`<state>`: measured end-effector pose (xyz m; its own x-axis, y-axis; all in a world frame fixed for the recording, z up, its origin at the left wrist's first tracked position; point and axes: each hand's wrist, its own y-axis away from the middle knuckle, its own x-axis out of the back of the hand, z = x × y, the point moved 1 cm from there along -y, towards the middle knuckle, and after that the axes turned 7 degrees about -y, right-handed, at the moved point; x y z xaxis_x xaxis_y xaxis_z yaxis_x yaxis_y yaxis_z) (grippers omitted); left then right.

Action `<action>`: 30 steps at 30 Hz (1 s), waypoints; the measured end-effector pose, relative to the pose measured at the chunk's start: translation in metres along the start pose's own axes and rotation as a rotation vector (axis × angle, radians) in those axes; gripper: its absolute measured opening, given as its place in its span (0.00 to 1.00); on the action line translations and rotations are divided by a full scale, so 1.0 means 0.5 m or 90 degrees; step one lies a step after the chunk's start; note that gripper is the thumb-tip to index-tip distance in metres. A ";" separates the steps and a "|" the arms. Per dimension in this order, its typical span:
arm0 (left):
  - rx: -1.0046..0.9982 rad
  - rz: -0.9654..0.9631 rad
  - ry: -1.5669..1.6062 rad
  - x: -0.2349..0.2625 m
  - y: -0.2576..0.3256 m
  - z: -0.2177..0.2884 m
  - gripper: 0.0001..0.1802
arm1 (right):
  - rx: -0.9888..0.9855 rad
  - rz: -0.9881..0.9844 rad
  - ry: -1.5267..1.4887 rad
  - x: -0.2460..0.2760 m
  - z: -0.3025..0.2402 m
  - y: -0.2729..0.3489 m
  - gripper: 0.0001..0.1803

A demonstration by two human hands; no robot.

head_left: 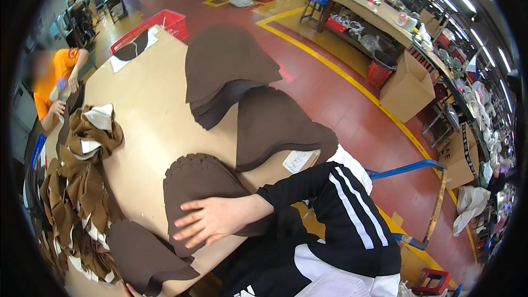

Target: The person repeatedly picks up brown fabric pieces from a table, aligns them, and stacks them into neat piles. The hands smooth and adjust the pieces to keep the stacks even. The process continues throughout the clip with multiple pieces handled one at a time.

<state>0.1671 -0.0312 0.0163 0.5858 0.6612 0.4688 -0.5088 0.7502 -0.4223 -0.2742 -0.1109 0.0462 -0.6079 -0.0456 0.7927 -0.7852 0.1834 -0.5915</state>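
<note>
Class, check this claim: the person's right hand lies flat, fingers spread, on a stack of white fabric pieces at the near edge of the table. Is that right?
Not quite. In the head view the right hand does lie flat with fingers spread, but the stack under it is dark brown, not white. It sits at the near edge of the table.

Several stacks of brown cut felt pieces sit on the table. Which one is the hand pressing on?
The nearest stack, at the table's front edge: the right hand lies flat on it, fingers spread. The other stacks further back go untouched.
</note>
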 end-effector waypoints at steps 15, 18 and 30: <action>0.039 -0.302 0.057 -0.266 0.176 0.341 0.24 | -0.389 -0.237 0.068 0.115 0.207 0.009 0.25; 0.086 -0.308 0.082 -0.261 0.172 0.332 0.22 | -0.389 -0.220 0.231 0.128 0.220 0.016 0.27; 0.077 -0.230 0.042 -0.203 0.130 0.286 0.13 | -0.317 -0.230 0.072 0.158 0.100 0.044 0.30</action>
<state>-0.0156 -0.0484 0.0523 0.7785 0.3544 0.5180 -0.3303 0.9331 -0.1420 -0.3456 -0.1595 0.0883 -0.2774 -0.0910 0.9564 -0.7729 0.6125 -0.1659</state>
